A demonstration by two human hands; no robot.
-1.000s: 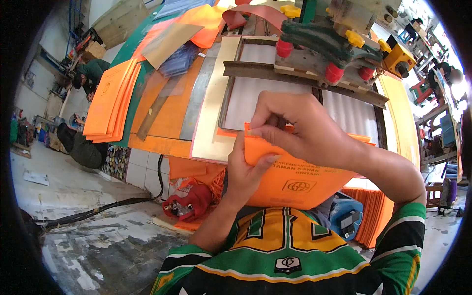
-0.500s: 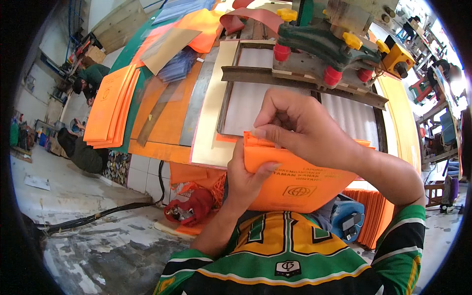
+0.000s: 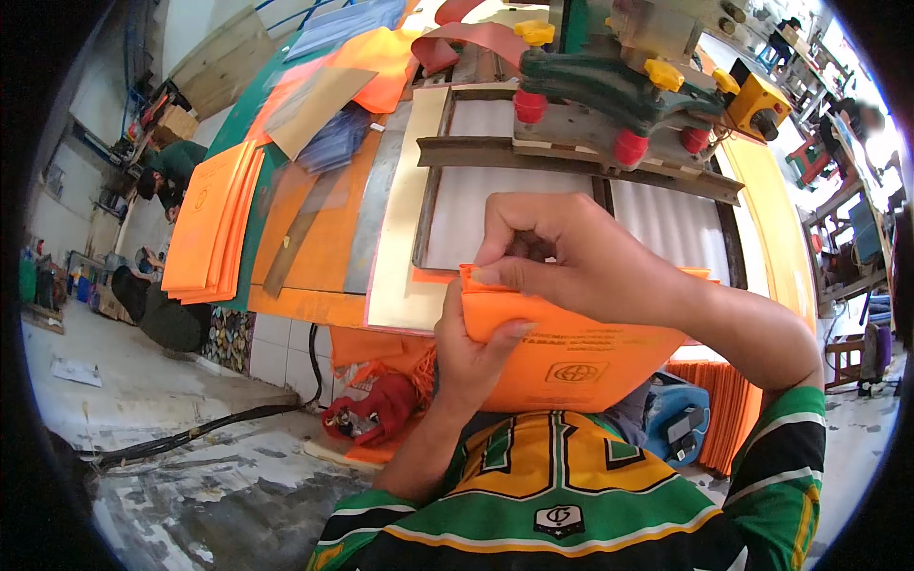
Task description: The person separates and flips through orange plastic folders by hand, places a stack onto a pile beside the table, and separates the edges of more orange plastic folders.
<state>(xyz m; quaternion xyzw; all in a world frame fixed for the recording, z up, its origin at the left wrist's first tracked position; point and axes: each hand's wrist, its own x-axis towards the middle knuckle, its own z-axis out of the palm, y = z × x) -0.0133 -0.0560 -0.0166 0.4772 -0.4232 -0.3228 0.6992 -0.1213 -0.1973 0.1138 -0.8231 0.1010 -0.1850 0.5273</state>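
Note:
An orange printed plastic folder cover [image 3: 609, 357] is held up in front of my chest, tilted, with dark lettering and a round emblem on its face. My left hand [image 3: 471, 352] grips its left end, thumb on the near side. At the top left corner, the thumb and forefinger of my right hand [image 3: 562, 252] pinch the orange edge. Whether the cover is one piece or several layers is hard to make out. Just beyond my hands lies a metal frame [image 3: 426, 214] on the press bed, with white sheet material inside it.
A press head [image 3: 619, 90] with yellow knobs and red feet stands over the frame. Stacked orange covers [image 3: 211, 224] sit on the table's left, near clear plastic sheets [image 3: 333, 138]. More orange covers [image 3: 725, 409] stand low at right. Another person [image 3: 171, 176] is at far left.
My hands and the orange cover stay together in nearly the same pose. My right hand sits slightly lower in view, and the camera view has shifted a little.

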